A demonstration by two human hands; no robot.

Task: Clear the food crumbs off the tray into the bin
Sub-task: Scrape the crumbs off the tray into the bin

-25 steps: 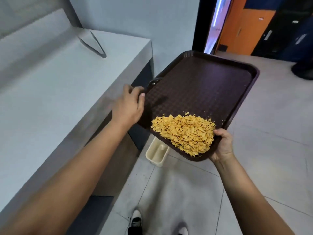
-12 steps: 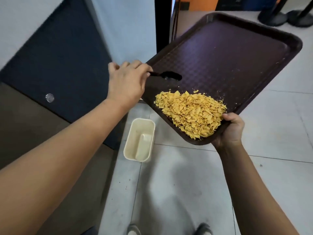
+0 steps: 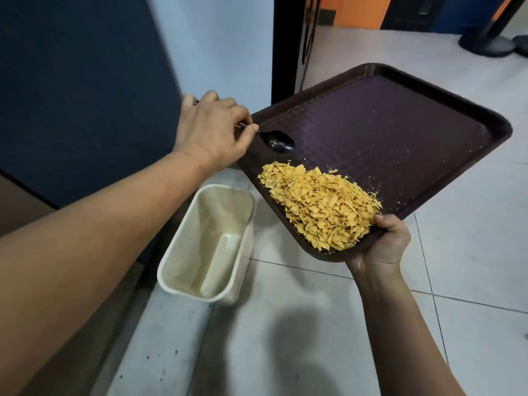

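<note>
Tray lowered nearer bin, right hand gripping its corner, left hand pinching spoon

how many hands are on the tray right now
1. Only the right hand grips the tray, at its near corner beside the crumbs. The left hand holds a spoon whose bowl is over the tray's left side, above the bin.

Crumbs on tray — bin left
</note>
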